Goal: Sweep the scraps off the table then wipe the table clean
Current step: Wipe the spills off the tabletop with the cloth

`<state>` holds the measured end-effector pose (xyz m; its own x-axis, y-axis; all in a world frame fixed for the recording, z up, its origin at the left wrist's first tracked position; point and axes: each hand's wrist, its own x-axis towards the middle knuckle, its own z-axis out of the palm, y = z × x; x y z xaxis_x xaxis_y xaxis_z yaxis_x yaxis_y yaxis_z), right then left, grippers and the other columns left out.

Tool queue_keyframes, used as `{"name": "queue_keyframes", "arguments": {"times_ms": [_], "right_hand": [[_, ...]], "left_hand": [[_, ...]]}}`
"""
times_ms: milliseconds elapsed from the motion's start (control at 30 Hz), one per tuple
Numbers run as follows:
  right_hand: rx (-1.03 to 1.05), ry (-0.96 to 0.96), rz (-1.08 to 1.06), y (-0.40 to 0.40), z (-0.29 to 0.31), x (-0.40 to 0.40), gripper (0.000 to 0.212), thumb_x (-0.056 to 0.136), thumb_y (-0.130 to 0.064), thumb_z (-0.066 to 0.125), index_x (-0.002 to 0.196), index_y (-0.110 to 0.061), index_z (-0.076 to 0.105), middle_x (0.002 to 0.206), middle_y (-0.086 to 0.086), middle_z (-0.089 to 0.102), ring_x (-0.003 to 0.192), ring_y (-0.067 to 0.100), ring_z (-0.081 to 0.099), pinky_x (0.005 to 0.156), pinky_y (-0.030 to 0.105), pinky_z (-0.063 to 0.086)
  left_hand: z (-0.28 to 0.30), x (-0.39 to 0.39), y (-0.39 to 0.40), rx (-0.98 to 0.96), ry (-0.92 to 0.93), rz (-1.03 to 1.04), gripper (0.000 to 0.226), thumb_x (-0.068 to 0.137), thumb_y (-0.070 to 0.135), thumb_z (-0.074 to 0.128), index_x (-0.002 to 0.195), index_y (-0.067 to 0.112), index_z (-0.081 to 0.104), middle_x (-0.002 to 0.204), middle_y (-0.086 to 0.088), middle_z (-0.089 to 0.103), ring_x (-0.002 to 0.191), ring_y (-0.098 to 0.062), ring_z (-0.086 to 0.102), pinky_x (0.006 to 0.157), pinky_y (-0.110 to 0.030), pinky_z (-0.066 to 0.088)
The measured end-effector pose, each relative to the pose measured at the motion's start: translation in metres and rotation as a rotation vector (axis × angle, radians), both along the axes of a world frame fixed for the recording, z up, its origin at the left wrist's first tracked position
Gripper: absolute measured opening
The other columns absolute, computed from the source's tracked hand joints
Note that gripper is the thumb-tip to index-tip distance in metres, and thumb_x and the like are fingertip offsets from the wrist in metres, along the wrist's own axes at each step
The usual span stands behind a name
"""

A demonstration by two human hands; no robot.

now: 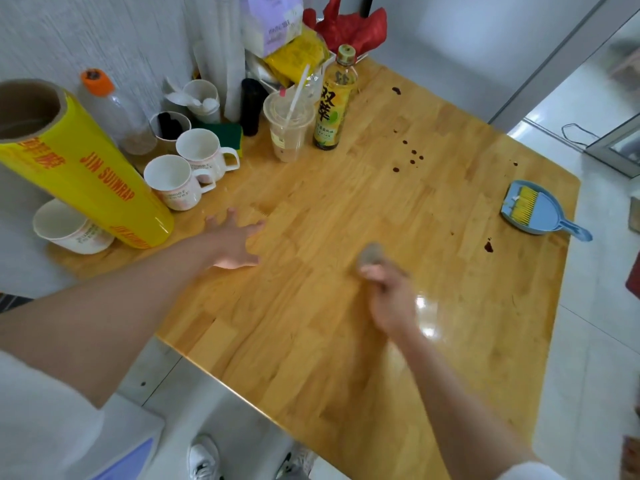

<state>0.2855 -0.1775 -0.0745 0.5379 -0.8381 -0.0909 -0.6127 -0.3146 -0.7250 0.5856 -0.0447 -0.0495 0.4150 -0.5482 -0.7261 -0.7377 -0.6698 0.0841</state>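
Note:
My right hand (391, 296) is blurred and shut on a small grey cloth (372, 252) pressed on the wooden table (311, 323) near its middle. My left hand (235, 239) lies flat on the table with fingers spread, holding nothing, just right of the yellow wrap roll. Dark brown spots (412, 159) dot the far right part of the table, with one more stain (488, 247) near the right edge. A blue dustpan with a yellow-bristled brush (535, 209) lies at the right edge.
At the back left stand a large yellow cling-wrap roll (86, 164), white mugs (180, 181), a plastic cup with a straw (289, 126), a yellow drink bottle (334, 102), a green sponge (225, 133) and bags. The floor lies beyond the table's near and right edges.

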Motion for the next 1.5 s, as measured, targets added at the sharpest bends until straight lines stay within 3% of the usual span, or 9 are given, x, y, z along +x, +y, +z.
{"name": "queue_keyframes", "arguments": {"times_ms": [133,200,400,600,833,1033,1100,1333,1500], "right_hand": [[-0.020,0.175,0.862,0.098,-0.006,-0.025,0.043,0.081,-0.031,0.041,0.114,-0.041,0.067,0.128,-0.029,0.060,0.095,-0.005,0.060,0.078,0.007,0.045],[0.018,0.156,0.900,0.075,-0.001,-0.048,0.049,0.076,-0.019,0.043,0.110,-0.038,0.072,0.126,-0.030,0.061,0.101,-0.009,0.057,0.086,0.009,0.046],[0.158,0.089,-0.751,-0.004,0.009,-0.046,0.047,0.085,0.002,0.045,0.110,-0.028,0.071,0.118,-0.006,0.067,0.115,0.023,0.062,0.086,0.023,0.041],[-0.006,0.091,0.733,0.078,-0.007,-0.045,0.039,0.084,-0.012,0.053,0.108,-0.035,0.074,0.134,-0.028,0.057,0.103,0.002,0.063,0.086,0.023,0.051],[0.032,0.113,-0.672,-0.006,0.004,-0.068,0.044,0.087,0.002,0.046,0.111,-0.026,0.071,0.118,-0.005,0.067,0.116,0.023,0.060,0.084,0.020,0.043],[-0.051,0.078,0.829,0.128,-0.005,-0.045,0.038,0.086,-0.013,0.051,0.110,-0.033,0.073,0.139,-0.023,0.055,0.112,0.010,0.060,0.086,0.029,0.054],[0.044,0.088,0.958,0.109,-0.006,-0.065,0.041,0.082,-0.011,0.050,0.107,-0.031,0.075,0.136,-0.019,0.060,0.115,0.004,0.060,0.094,0.029,0.053],[0.072,0.089,-0.684,0.017,0.001,-0.094,0.041,0.087,-0.003,0.047,0.106,-0.031,0.070,0.127,-0.011,0.064,0.121,0.021,0.057,0.098,0.031,0.044],[-0.182,0.113,0.559,0.137,-0.010,-0.090,0.037,0.085,-0.013,0.050,0.108,-0.040,0.063,0.143,-0.016,0.051,0.111,0.013,0.055,0.081,0.024,0.049]], "left_hand": [[0.004,-0.003,0.001,-0.003,-0.010,0.012,0.083,0.092,0.068,0.047,0.153,0.054,-0.008,0.163,-0.009,-0.024,0.147,-0.052,-0.013,0.122,-0.058,0.008],[0.008,-0.008,0.003,-0.016,-0.050,0.010,0.080,0.094,0.067,0.044,0.154,0.052,-0.007,0.164,-0.010,-0.023,0.147,-0.051,-0.012,0.122,-0.057,0.008],[0.014,-0.067,0.013,-0.329,-0.104,0.057,0.072,0.099,0.050,0.050,0.157,0.043,0.010,0.166,-0.009,-0.016,0.152,-0.038,-0.005,0.122,-0.052,0.017],[0.004,-0.105,0.002,-0.256,-0.041,0.010,0.068,0.101,0.045,0.050,0.157,0.044,0.011,0.167,-0.008,-0.010,0.151,-0.040,-0.004,0.120,-0.058,0.019],[-0.010,-0.104,0.001,-0.232,0.014,0.036,0.066,0.102,0.038,0.051,0.154,0.050,0.013,0.166,-0.005,-0.016,0.150,-0.040,-0.016,0.120,-0.063,0.007],[-0.002,-0.103,-0.001,-0.192,0.005,0.010,0.067,0.102,0.042,0.050,0.155,0.050,0.010,0.166,-0.003,-0.015,0.151,-0.040,-0.014,0.121,-0.060,0.012],[0.004,-0.104,0.002,-0.200,-0.030,0.003,0.067,0.101,0.046,0.050,0.156,0.047,0.012,0.167,-0.005,-0.008,0.152,-0.039,-0.008,0.121,-0.057,0.015],[0.020,-0.151,0.022,-0.171,0.036,0.021,0.071,0.099,0.044,0.055,0.158,0.042,0.015,0.167,-0.010,-0.002,0.152,-0.039,0.001,0.121,-0.047,0.021],[0.017,-0.174,0.026,-0.166,0.081,0.043,0.066,0.103,0.039,0.048,0.158,0.042,0.010,0.165,-0.012,-0.019,0.150,-0.044,-0.015,0.121,-0.059,0.010]]}}
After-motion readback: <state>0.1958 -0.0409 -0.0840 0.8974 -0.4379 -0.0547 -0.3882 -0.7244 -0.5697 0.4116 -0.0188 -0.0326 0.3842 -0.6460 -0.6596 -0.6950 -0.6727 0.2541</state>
